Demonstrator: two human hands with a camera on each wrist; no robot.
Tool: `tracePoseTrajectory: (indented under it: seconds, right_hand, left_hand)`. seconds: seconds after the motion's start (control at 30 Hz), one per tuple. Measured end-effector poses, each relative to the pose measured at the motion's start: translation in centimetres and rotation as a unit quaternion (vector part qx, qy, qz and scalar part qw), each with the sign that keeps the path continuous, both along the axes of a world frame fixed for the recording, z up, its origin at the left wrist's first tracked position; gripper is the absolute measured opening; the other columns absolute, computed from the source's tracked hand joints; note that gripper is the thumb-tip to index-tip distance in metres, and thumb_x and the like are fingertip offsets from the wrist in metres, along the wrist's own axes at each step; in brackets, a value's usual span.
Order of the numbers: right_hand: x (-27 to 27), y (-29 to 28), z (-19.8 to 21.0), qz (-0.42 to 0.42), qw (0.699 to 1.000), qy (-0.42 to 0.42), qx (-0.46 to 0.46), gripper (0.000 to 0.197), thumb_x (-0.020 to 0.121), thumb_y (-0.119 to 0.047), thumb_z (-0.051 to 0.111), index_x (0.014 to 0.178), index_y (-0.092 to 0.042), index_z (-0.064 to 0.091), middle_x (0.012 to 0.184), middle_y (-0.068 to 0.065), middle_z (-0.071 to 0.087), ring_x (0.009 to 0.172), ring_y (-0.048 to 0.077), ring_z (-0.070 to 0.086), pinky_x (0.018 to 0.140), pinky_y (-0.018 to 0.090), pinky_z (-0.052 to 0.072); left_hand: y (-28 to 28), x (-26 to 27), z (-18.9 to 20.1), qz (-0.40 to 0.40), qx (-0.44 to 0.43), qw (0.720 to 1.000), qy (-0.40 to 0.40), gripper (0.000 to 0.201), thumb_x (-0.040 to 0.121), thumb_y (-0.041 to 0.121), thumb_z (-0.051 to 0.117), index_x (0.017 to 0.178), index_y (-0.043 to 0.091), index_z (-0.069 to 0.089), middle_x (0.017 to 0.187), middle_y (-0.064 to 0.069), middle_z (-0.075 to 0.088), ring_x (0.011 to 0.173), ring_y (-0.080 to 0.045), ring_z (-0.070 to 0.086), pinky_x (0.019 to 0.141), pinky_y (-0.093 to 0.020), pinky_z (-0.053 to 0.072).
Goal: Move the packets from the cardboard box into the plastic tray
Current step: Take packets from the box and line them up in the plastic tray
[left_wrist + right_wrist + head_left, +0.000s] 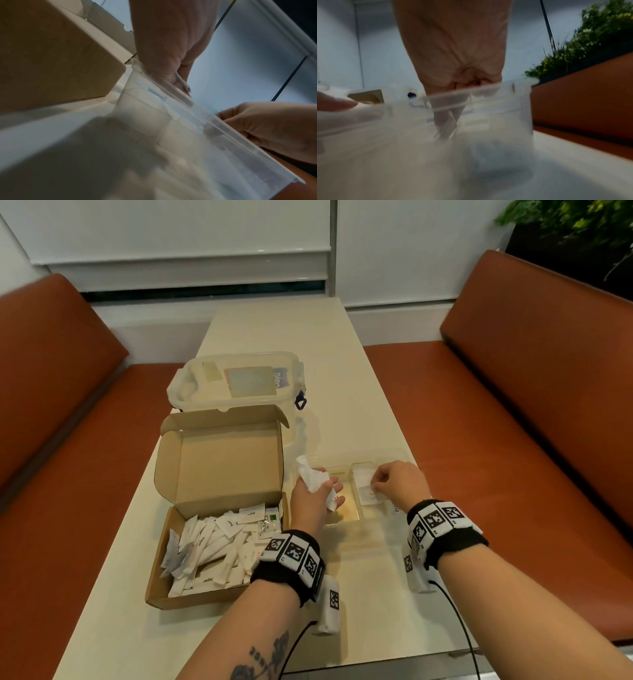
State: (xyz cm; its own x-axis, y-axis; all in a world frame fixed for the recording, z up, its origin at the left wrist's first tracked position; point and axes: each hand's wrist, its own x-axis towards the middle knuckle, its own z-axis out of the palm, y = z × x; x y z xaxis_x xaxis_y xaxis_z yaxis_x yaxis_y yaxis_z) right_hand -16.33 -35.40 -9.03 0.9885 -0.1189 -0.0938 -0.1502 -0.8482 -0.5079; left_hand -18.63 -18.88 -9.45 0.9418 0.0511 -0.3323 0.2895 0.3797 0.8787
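Note:
An open cardboard box (157, 587) at the left holds several white packets (212, 546). To its right lies the clear plastic tray (346, 513), divided into compartments. My left hand (315, 498) hovers over the tray's left compartment and grips a bunch of white packets (312, 478). My right hand (397, 482) reaches into the right compartment, its fingertips pinching one packet (367, 494) that lies on others there. In the left wrist view the left hand (171, 47) is above the tray rim (188, 106). In the right wrist view the fingers (445, 121) show through the tray wall (513, 108).
A clear lidded plastic container (236, 381) stands behind the box. The box lid (222, 460) stands upright beside the left hand. Orange benches (68, 440) (513, 412) flank the narrow cream table (308, 337). A plant (582, 227) is at the far right.

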Motion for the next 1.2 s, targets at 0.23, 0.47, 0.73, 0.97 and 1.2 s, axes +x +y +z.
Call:
tracePoseTrajectory:
  seconds: [0.23, 0.47, 0.73, 0.97, 1.2]
  right_hand:
    - [0.2, 0.9, -1.8, 0.017, 0.994, -0.031, -0.105, 0.011, 0.087, -0.021, 0.061, 0.091, -0.020, 0.071, 0.097, 0.002, 0.061, 0.105, 0.022, 0.046, 0.073, 0.026, 0.036]
    - [0.7, 0.4, -2.3, 0.089, 0.984, 0.001, -0.156, 0.017, 0.077, -0.026, 0.070, 0.092, -0.024, 0.065, 0.096, -0.002, 0.059, 0.101, 0.020, 0.047, 0.073, 0.027, 0.035]
    - [0.8, 0.8, -2.7, 0.090, 0.977, -0.025, -0.189, 0.012, 0.082, -0.028, 0.065, 0.087, -0.017, 0.064, 0.097, 0.001, 0.060, 0.096, 0.022, 0.052, 0.072, 0.029, 0.037]
    - [0.7, 1.1, -2.5, 0.078, 0.982, -0.027, -0.169, 0.012, 0.084, -0.026, 0.062, 0.089, -0.015, 0.062, 0.094, 0.003, 0.060, 0.095, 0.022, 0.053, 0.073, 0.029, 0.040]
    - [-0.2, 3.3, -0.2, 0.062, 0.979, -0.097, 0.170, 0.007, 0.084, -0.025, 0.067, 0.092, -0.024, 0.067, 0.082, -0.008, 0.063, 0.066, 0.001, 0.049, 0.065, 0.018, 0.037]
  left_hand:
    - [0.0, 0.2, -0.2, -0.009, 0.012, 1.000, 0.004, 0.020, 0.092, -0.003, 0.052, 0.110, 0.008, 0.050, 0.094, -0.009, 0.062, 0.083, -0.020, 0.063, 0.071, -0.034, 0.055]
    - [0.1, 0.4, -0.4, -0.016, -0.002, 1.000, 0.008, 0.020, 0.092, -0.004, 0.050, 0.108, 0.009, 0.050, 0.096, -0.012, 0.061, 0.083, -0.022, 0.063, 0.072, -0.035, 0.053]
    - [0.1, 0.7, -0.6, -0.031, -0.004, 0.999, 0.021, 0.021, 0.091, -0.005, 0.051, 0.097, 0.015, 0.053, 0.094, -0.010, 0.063, 0.084, -0.022, 0.063, 0.075, -0.037, 0.053]
    - [0.2, 0.5, -0.7, -0.041, 0.000, 0.999, 0.016, 0.021, 0.091, -0.002, 0.053, 0.096, 0.018, 0.054, 0.096, -0.009, 0.064, 0.087, -0.022, 0.064, 0.077, -0.038, 0.054]
    - [0.2, 0.7, -0.8, -0.042, -0.002, 0.999, 0.018, 0.022, 0.090, 0.001, 0.058, 0.108, 0.012, 0.057, 0.098, -0.010, 0.066, 0.084, -0.023, 0.068, 0.073, -0.037, 0.058]
